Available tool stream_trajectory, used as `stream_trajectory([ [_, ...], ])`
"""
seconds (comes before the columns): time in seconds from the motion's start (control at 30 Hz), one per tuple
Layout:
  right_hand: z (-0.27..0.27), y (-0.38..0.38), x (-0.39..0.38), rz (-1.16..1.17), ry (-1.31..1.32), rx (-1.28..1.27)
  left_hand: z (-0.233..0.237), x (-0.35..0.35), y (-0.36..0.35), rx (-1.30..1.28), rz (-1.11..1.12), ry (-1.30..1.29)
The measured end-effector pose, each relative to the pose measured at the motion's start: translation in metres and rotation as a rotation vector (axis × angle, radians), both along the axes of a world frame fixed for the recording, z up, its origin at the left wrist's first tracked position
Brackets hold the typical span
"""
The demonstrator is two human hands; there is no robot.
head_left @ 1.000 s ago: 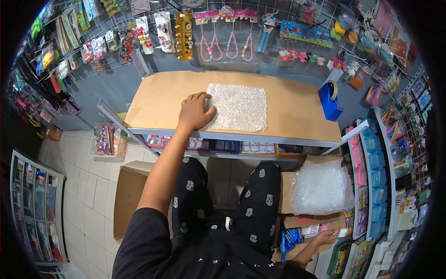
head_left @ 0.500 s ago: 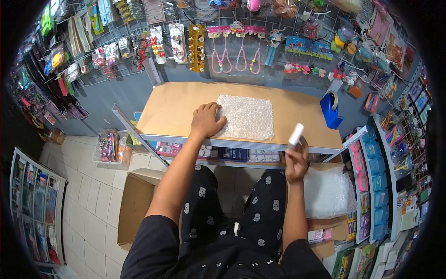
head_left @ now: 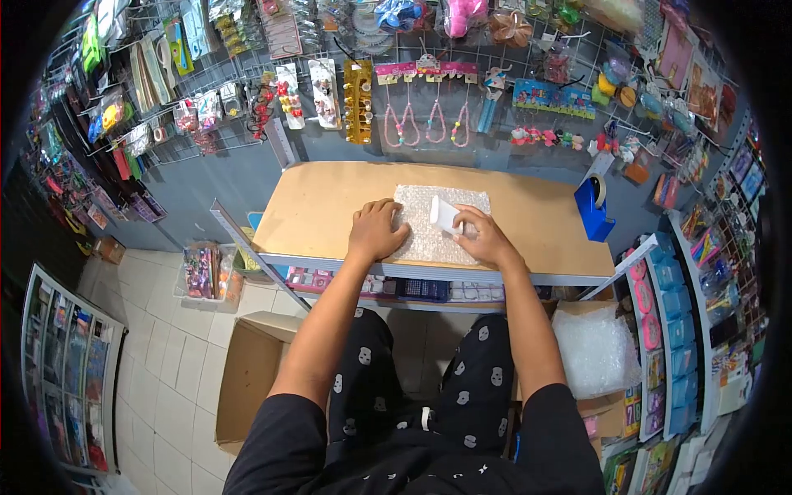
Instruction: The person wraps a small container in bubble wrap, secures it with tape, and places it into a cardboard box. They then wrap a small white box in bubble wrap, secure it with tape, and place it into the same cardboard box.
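Bubble wrap sheet (head_left: 462, 198) lies flat on the tan tabletop (head_left: 313, 206). The left hand (head_left: 375, 231) presses its left edge, fingers spread flat. 1 small white box (head_left: 444, 214) sits on the wrap, pinched by the right hand (head_left: 485, 239). A blue tape dispenser (head_left: 592, 208) stands far right.

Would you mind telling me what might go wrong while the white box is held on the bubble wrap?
The bubble wrap lies near the front edge of the table and is pinned only at its left side by the left hand, so it may slide or bunch. The right hand grips the white box by the fingertips, so the box might tip.
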State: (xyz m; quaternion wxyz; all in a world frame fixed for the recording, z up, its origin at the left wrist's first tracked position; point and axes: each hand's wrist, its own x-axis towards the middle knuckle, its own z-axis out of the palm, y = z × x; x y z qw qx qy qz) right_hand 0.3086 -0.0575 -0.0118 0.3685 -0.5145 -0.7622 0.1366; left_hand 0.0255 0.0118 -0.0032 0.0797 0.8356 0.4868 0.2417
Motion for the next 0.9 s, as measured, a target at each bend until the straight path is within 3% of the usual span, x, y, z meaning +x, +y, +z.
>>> stream_trajectory([
  [0.07, 0.0, -0.006, -0.006, -0.005, 0.229, 0.005, -0.001, -0.001, -0.001, 0.006, -0.003, 0.001],
  [0.27, 0.013, -0.012, -0.008, -0.085, -0.033, 0.089, -0.001, -0.001, 0.0, -0.008, 0.005, -0.025],
  [0.9, 0.007, -0.01, -0.009, -0.165, -0.062, 0.051, -0.002, 0.0, -0.001, 0.001, -0.002, -0.049],
])
